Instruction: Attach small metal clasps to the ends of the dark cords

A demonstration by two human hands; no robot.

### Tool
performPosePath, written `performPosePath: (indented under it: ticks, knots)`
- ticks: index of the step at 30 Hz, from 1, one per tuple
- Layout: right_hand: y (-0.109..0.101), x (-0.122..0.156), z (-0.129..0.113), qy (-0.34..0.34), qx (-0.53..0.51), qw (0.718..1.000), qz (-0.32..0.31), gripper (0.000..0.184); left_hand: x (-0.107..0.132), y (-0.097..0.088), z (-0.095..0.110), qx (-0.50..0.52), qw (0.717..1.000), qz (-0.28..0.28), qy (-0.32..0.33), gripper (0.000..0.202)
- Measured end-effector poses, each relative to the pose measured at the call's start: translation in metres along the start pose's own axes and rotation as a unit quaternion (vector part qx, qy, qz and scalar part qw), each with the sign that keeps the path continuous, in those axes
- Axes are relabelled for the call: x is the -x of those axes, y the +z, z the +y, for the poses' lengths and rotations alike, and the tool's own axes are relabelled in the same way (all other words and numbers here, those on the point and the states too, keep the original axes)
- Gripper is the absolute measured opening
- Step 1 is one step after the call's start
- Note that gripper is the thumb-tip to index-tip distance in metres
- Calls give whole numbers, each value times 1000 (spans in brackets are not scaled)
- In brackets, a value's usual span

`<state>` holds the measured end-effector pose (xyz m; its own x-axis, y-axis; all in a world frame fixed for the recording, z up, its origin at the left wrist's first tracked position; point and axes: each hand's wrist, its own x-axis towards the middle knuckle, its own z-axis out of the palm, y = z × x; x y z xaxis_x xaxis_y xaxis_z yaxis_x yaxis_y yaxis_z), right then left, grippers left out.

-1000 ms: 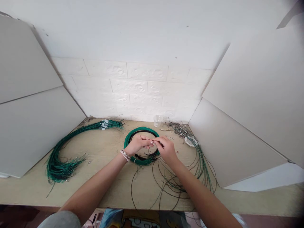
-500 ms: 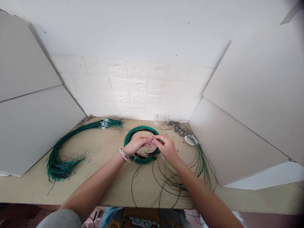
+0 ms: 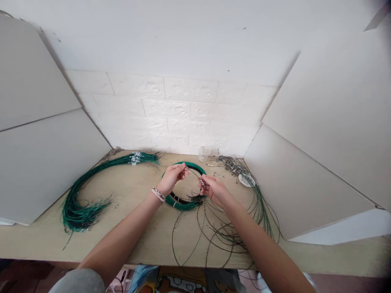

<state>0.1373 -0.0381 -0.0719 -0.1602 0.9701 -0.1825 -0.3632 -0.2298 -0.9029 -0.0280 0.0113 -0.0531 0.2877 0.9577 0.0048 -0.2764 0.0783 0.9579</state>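
A thin dark cord (image 3: 193, 171) is stretched between my two hands above the table. My left hand (image 3: 174, 176) pinches one end of it between thumb and fingertips. Several small whitish beads (image 3: 202, 183) sit on the cord at the fingers of my right hand (image 3: 212, 188), which is closed around that part. Below both hands lies a coil of green and black cord (image 3: 183, 205), bound with pale ties and partly covered by the hands. Loose dark cords (image 3: 210, 240) loop from near my right hand toward the table's front edge.
A bundle of green cords (image 3: 76, 195) with white tags curves along the left of the wooden table (image 3: 143, 228). At the back right are a pile of small metal pieces (image 3: 230, 165), a white spool (image 3: 247, 180) and a clear plastic piece (image 3: 204, 153). White panels (image 3: 305, 175) flank the table.
My hands were together at the fingertips and have moved apart, the left one up and leftward. The cord and the beads between them now show.
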Motion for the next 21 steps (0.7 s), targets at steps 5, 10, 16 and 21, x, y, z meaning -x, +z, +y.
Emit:
performPosePath:
  ticks: [5, 10, 16, 21]
  knots:
    - [3, 4, -1, 32, 24, 998, -47, 27, -5, -7, 3, 57, 997, 48, 4, 27]
    - [14, 4, 1, 34, 117, 990, -69, 27, -4, -15, 29, 129, 990, 50, 10, 25]
    - [46, 14, 2, 9, 138, 982, -126, 30, 6, -6, 100, 176, 980, 50, 79, 16]
    - [79, 29, -8, -10, 21, 977, -212, 37, 10, 21, 153, 95, 984, 12, 150, 27]
